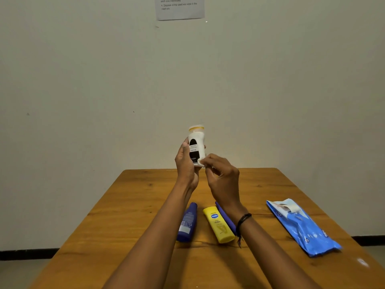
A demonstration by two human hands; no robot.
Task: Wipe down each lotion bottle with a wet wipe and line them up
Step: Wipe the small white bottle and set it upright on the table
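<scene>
My left hand (185, 163) grips a white lotion bottle (196, 142) with a black label, held upright above the far end of the table. My right hand (220, 176) pinches a small white wet wipe (201, 163) against the bottle's lower right side. Three bottles lie flat on the wooden table (125, 215) below my arms: a dark blue bottle (187, 223), a yellow bottle (218, 224) and a purple bottle (226, 217), the last partly hidden by my right wrist.
A blue wet wipe pack (302, 226) lies on the right side of the table with its flap peeled open. A printed sheet (180, 7) hangs on the wall ahead. The table's far edge meets the wall.
</scene>
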